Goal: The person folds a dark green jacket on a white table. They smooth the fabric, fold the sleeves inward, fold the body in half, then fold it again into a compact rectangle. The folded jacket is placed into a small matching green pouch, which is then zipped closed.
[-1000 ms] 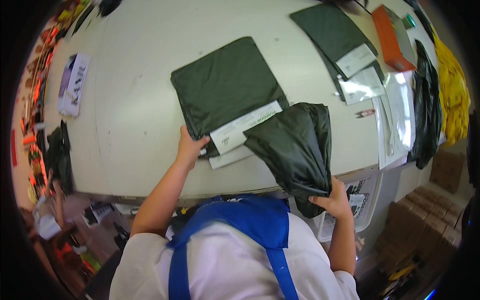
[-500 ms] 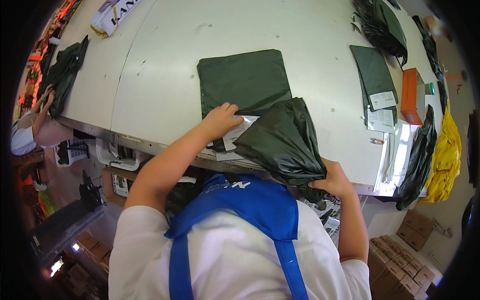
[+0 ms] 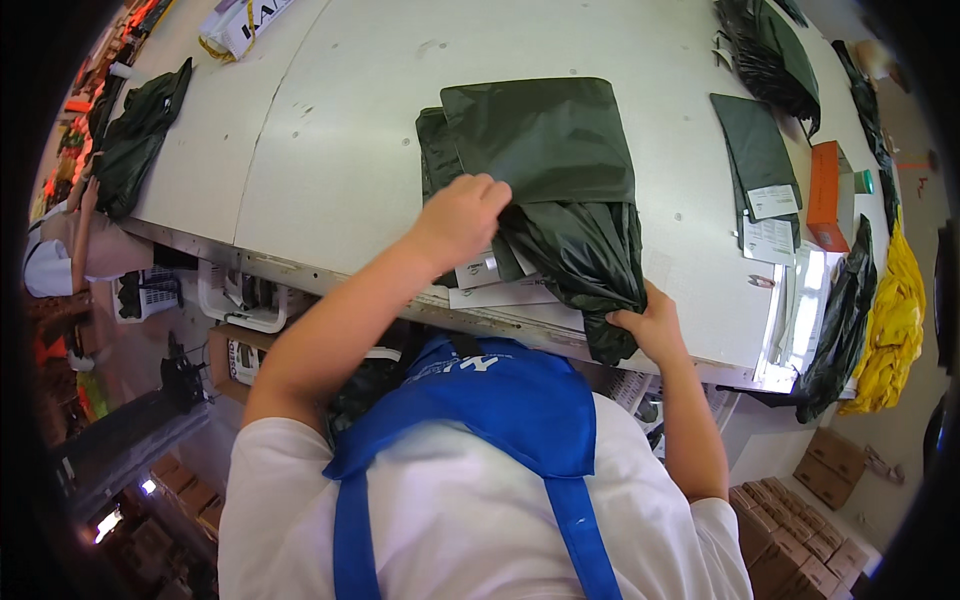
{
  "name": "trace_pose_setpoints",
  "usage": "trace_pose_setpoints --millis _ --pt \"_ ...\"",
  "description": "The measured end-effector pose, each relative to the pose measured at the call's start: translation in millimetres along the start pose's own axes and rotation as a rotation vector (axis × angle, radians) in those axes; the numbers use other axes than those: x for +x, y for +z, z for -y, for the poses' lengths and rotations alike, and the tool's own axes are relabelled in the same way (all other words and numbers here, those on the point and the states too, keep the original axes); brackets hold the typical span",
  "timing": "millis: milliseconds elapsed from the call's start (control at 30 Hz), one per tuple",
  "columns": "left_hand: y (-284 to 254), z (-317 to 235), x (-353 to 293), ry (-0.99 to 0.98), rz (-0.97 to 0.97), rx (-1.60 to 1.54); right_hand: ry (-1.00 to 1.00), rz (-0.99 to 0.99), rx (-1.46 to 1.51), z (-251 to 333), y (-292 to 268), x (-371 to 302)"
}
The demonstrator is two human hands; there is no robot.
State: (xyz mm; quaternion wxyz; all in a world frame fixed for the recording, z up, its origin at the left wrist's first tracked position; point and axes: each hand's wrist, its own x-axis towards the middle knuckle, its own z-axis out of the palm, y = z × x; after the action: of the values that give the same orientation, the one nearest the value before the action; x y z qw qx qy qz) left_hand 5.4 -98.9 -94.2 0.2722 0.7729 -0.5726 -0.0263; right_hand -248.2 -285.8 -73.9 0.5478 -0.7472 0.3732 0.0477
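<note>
I'm clutching a shiny dark-green thin rectangular sheet [image 3: 570, 235] low w/ closed R hand [image 3: 650, 325], L hand [image 3: 464, 226] curling, hold unclear; top's lying flat, bottom's bunching, not yet flat.

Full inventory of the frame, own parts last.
Table: 1, whitish, centre
Pliable pile: 1, dark green, mid-table
Slips: 2+, white, pile's near side
Folded stack: 1, dark green, right
Labels: 2+, white, at stack
Box: 1, orange, right
Bundles: 2+, blackish, right
Sheeting: 1, yellow, far right
Carton: 1, white, upper left
Limp material: 1, dark green, left
Co-worker: 1, white top, left
Baskets: 2+, white, lower left
Cardboard boxes: several, brown, lower right
Apron: 1, blue, bottom
Shirt: 1, white, bottom
Left hand: 1, bare, at pile
Right hand: 1, bare, gripping pile
</note>
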Motion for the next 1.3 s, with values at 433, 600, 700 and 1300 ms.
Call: trace_pose_setpoints --millis 433,600,700,1300 --pt "14.6 -46.3 38.9 -0.192 0.124 0.016 -0.066 0.029 -0.443 35.4 20.7 -13.1" --pt "27.4 -90.6 30.7 0.089 0.168 -0.047 -0.124 -0.099 -0.466 31.2 34.2 1.0" --pt "15.2 -103.2 32.7 0.237 0.055 -0.051 -0.030 -0.143 -0.216 39.3 34.2 4.1" --pt "47.4 -73.9 -33.1 -0.257 -0.155 -0.520 -0.048 -0.263 0.659 58.0 38.7 17.6"
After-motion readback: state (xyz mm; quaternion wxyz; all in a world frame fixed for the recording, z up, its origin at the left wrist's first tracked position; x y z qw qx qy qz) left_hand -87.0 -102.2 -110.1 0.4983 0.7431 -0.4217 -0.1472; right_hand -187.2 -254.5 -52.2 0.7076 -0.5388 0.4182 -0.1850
